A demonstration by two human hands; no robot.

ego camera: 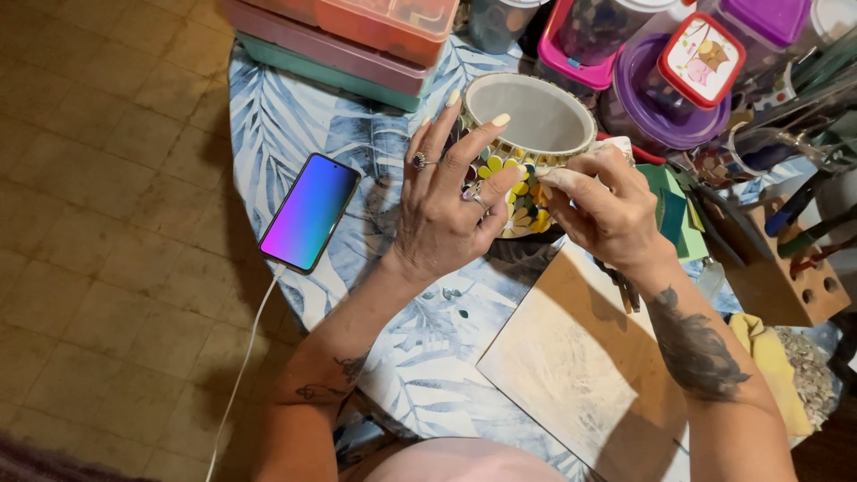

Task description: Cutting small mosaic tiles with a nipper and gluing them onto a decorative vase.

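Note:
A round pot (536, 116) with a pale inside lies tilted on the table, its outer wall covered with coloured mosaic flowers. My left hand (446, 201) rests on the pot's left side, thumb on the mosaic and fingers spread over the rim. My right hand (603, 205) is at the pot's right side, fingertips pinched together against the mosaic just below the rim; what they pinch is too small to tell.
A lit phone (310, 211) on a white cable lies left. A wooden board (580, 357) sits near me. Stacked plastic boxes (357, 45) and lidded tubs (678, 80) crowd the back. A tool block (794, 277) stands right on the leaf-print cloth (295, 116).

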